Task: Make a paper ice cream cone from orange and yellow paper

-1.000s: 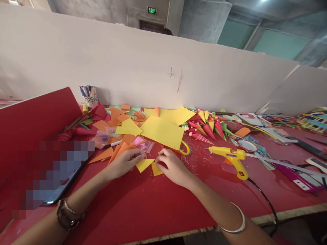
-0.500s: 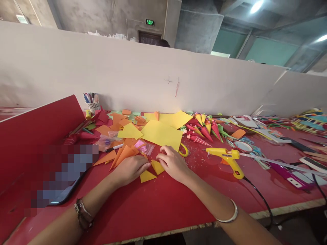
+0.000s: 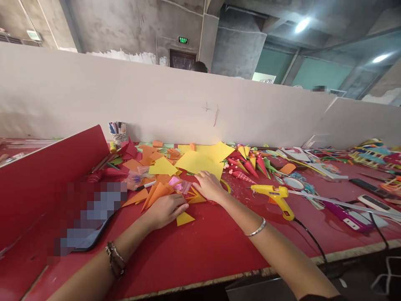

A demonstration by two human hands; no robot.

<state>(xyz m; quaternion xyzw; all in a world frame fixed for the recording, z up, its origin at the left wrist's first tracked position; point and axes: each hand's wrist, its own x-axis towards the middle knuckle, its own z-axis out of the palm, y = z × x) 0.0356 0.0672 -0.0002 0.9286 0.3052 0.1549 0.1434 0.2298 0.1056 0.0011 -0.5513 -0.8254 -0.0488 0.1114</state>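
Note:
My left hand (image 3: 169, 210) rests palm down, fingers loosely bent and the thumb a little apart, with nothing visible in it. Right beside it are folded orange paper pieces (image 3: 158, 193), and a small yellow paper scrap (image 3: 184, 218) lies below its fingertips. My right hand (image 3: 208, 185) reaches over the lower edge of a large yellow paper sheet (image 3: 197, 162), fingers apart and bent downward. Under its wrist side are folded yellow paper pieces (image 3: 197, 196). Yellow-handled scissors (image 3: 226, 187) lie partly hidden just right of this hand.
A yellow glue gun (image 3: 274, 194) lies on the right, its cord running off the table edge. Red and yellow paper cones (image 3: 249, 163) are heaped behind it. A phone (image 3: 94, 225) lies left beside a red panel (image 3: 56, 179). A pen cup (image 3: 118, 133) stands by the white partition (image 3: 156, 96).
My right hand has moved up and away from the small yellow pieces to the large sheet's lower edge. The left hand stays nearly in place. The view has shifted slightly.

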